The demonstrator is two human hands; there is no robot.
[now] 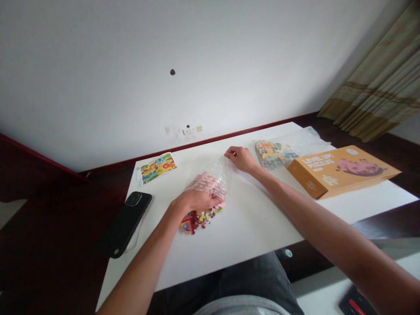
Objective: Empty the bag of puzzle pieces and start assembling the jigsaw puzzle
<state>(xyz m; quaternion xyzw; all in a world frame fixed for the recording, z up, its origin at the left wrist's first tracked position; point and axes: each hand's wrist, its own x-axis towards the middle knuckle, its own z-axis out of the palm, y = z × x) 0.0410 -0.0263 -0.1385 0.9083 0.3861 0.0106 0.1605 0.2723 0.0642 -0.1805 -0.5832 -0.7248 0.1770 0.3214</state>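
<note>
A clear plastic bag [218,168] with white print lies over a heap of jigsaw puzzle pieces [196,221] on the white table. My left hand [198,200] is closed around the bag and the pieces, its fingers partly hidden by them. Pink pieces show through the film above the knuckles, and red, yellow and green ones poke out below the hand. At the bag's far right edge, my right hand [242,160] pinches the film between thumb and fingers.
On the white table [256,227], an orange puzzle box [341,170] stands at the right beside a second bag of pieces [275,153]. A picture card [156,169] lies at the far left. A black phone [130,225] overhangs the left edge.
</note>
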